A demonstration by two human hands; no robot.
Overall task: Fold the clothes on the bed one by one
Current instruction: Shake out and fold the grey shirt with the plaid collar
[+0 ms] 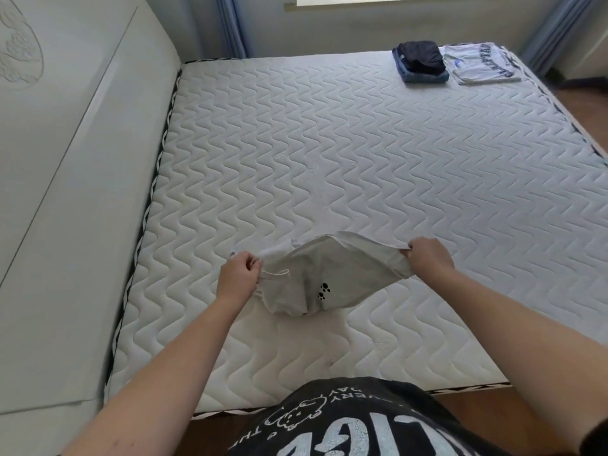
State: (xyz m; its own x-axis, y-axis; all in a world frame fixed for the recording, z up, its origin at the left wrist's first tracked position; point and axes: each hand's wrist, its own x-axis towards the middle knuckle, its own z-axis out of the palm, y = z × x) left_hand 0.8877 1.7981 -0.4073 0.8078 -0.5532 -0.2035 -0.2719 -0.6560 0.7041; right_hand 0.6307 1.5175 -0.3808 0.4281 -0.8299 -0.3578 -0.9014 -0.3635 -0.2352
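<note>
Head view, left hand (237, 277) and right hand (427, 258) pinching white garment (329, 274), fingertips hidden in cloth

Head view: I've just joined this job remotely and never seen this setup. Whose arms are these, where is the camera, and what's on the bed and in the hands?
There is no machine here: a person wears one camera on the head, looking forward and down over a bare quilted mattress. The left hand and right hand each pinch an edge of a pale garment with small black paw prints, stretched between them and lifted, its lower part sagging toward the mattress. At the far right corner lie two finished piles side by side: dark folded clothes and a white folded shirt with lettering.
</note>
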